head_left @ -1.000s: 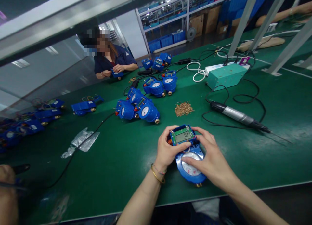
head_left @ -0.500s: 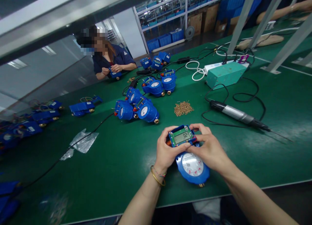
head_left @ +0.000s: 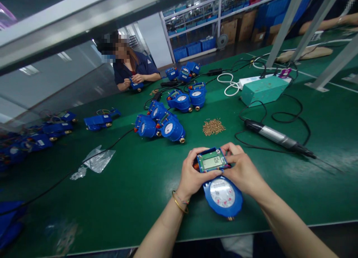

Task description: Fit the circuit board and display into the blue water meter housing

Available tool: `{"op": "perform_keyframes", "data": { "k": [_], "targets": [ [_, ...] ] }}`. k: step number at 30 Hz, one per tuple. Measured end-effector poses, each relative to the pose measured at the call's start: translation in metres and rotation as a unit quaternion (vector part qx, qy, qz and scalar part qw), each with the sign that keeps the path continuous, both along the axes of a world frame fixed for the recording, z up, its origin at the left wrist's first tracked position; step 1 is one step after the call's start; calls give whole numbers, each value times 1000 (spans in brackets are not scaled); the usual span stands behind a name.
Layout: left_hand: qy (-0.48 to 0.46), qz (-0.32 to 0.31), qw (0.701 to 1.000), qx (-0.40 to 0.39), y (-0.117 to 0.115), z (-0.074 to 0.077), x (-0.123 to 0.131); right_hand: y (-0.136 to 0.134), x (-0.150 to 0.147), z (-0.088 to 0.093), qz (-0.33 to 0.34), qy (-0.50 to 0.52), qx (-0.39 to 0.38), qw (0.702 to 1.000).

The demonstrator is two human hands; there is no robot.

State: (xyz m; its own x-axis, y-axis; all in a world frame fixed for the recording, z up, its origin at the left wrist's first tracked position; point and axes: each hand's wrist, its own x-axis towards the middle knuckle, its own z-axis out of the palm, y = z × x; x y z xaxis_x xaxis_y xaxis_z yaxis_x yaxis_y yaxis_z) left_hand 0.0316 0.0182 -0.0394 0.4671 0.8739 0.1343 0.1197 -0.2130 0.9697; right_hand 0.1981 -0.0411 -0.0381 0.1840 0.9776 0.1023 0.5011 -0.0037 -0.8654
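Close to the table's front edge is a blue water meter (head_left: 223,196) with a round white dial facing up. At its far end sits a green circuit board (head_left: 201,161) with a lit display reading about 0.2. My left hand (head_left: 192,172) grips the left side of that board housing, thumb along its near edge. My right hand (head_left: 242,170) holds the right side, fingers curled round the far corner and thumb close to the left one. Orange and red parts peek out beside the board. The undersides of the fingers are hidden.
A pile of small brass screws (head_left: 213,127) lies beyond my hands. Several blue meters (head_left: 173,127) stand to the left of it. At right lie an electric screwdriver (head_left: 279,137) and a teal box (head_left: 264,90). A plastic bag (head_left: 100,158) lies left. A co-worker (head_left: 134,69) handles another meter.
The whole view has shifted slightly, so most things sit a little further right. Both hands keep their hold on the meter, and the display now faces me more squarely.
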Motion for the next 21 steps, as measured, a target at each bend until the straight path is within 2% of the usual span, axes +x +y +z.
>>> {"op": "perform_keyframes", "data": {
  "k": [3,9,13,17,21],
  "targets": [
    [17,-17,999,36,1,1,-1,-8,-2,0,-20,-11,5,1000],
    [0,-75,997,15,4,6,-1,-18,-10,-1,-51,-15,24,998],
    [15,-69,997,20,6,6,-2,-19,-12,0,-41,-18,5,999],
    [30,-49,996,71,8,4,-2,-22,-7,7,-5,6,-8,1000],
    [49,-47,994,82,10,2,-4,-28,-6,13,21,39,6,999]
  ]
}}
